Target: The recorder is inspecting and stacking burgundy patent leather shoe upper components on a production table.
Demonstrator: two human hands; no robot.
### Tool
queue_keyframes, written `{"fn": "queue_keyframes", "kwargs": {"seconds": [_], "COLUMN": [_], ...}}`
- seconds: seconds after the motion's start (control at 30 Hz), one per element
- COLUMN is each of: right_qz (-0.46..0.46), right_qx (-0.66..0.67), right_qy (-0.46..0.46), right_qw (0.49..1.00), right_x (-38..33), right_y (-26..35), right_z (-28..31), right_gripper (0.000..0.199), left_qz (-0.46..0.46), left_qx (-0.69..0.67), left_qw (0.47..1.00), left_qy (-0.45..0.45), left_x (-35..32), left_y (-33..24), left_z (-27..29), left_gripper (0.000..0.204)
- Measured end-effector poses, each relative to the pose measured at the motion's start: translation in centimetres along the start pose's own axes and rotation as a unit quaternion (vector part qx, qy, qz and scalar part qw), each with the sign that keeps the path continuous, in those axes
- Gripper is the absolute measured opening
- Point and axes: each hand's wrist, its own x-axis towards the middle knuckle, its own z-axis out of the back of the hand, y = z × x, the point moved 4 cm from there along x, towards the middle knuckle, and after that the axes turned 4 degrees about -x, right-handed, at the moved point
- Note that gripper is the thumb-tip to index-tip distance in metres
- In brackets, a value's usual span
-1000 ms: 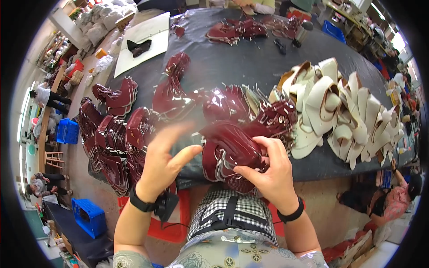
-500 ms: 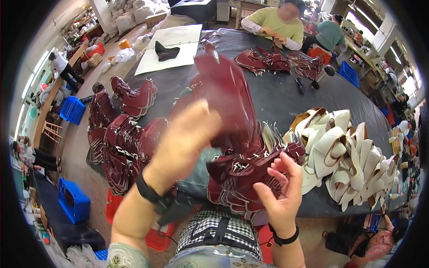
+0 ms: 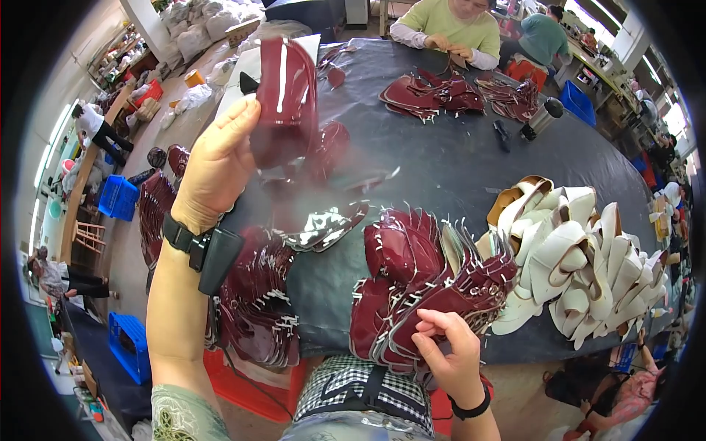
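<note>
Head view: your left hand (image 3: 217, 158) was raised over the dark table (image 3: 441, 169), fingers closed around one glossy maroon shoe upper (image 3: 287, 99), which was blurred. Your right hand (image 3: 448, 356) rested at the near edge of the table, fingers curled narrow on the stack of maroon uppers (image 3: 419, 287) there. Just right of that stack lay a heap of cream uppers (image 3: 581, 257). Left of the stack, more maroon pieces (image 3: 254, 305) hung over the table's edge. At the table's far side a person in a green top (image 3: 448, 26) handled another maroon pile (image 3: 434, 95).
</note>
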Motion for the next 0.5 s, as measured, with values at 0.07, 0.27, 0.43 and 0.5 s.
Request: {"fn": "queue_keyframes", "kwargs": {"seconds": [0.07, 0.27, 0.43, 0.5], "right_qz": [-0.012, -0.050, -0.092, -0.109], "right_qx": [-0.005, -0.008, -0.031, -0.042], "right_qy": [0.008, 0.020, 0.021, 0.023], "right_qw": [1.000, 0.999, 0.995, 0.993], "right_x": [0.8, 2.8, 3.7, 4.0], "right_y": [-0.7, -2.7, -4.0, -4.5], "right_z": [-0.5, -1.8, -2.1, -2.1], "right_gripper": [0.038, 0.038, 0.037, 0.037], "left_qz": [0.033, 0.158, 0.225, 0.262], "left_qx": [0.038, 0.124, 0.129, 0.178], "left_qw": [0.998, 0.975, 0.959, 0.936], "left_qy": [-0.048, -0.091, -0.116, -0.152], "left_x": [1.2, 6.4, 10.4, 11.5], "left_y": [1.8, 9.2, 15.7, 17.7], "left_z": [3.3, 12.4, 17.9, 19.4], "left_gripper": [0.036, 0.029, 0.027, 0.027]}}
